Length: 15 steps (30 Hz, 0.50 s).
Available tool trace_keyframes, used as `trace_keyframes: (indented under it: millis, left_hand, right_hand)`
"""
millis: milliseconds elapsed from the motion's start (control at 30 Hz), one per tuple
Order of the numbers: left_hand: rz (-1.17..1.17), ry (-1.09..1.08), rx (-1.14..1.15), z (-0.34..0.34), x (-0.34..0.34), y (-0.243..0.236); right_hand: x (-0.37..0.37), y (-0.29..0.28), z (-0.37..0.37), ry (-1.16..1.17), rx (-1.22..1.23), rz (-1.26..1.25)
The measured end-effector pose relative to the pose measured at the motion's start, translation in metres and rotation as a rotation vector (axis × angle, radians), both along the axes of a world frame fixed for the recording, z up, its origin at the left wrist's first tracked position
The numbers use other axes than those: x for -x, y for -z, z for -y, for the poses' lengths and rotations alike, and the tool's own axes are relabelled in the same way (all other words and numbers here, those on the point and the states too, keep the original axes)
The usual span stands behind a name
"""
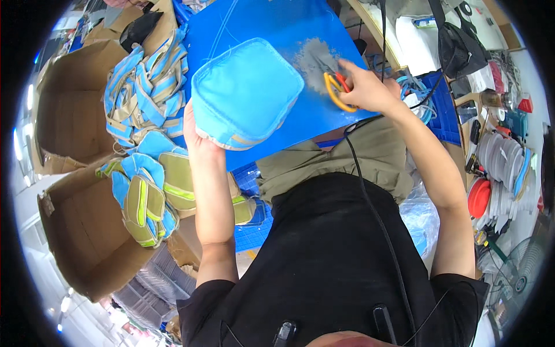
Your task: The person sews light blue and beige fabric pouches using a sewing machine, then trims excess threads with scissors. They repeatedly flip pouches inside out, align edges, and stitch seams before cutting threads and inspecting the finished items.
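A light-blue sewn fabric piece (245,92), like a small bag with a rounded square base, is tilted up above the blue table. My left hand (199,130) is closed on its left lower edge, with some of the fingers hidden behind the fabric. A beige strip shows along its lower rim. To the right, my right hand (370,89) grips a pair of scissors (332,92) with orange and red handles. The blades point away toward the far left, over a grey worn patch on the table, apart from the fabric piece.
The blue table (266,17) has loose threads at its far side. Blue-and-beige straps (144,92) are heaped at left, above olive-and-blue sewn pieces (147,202). Two open cardboard boxes (72,110) stand farther left. A blue crate (448,115) with straps is at right.
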<state>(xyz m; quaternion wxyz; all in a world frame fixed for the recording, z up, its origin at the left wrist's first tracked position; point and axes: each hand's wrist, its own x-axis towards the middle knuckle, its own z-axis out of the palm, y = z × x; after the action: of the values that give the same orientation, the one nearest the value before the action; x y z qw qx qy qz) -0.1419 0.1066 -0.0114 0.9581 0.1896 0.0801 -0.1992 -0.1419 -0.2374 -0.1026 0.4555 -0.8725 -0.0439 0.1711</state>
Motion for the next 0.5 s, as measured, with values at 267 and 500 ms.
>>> trace_keyframes:
  millis: [267,500]
  left_hand:
    - [-0.039,-0.08,-0.266,0.02,0.003,-0.012]
    - [0.19,-0.345,-0.766,0.048,0.009,-0.017]
  right_hand:
    - [0.034,-0.093,-0.042,-0.064,-0.34,0.144]
    - [0.023,-0.107,-0.072,-0.083,-0.344,0.114]
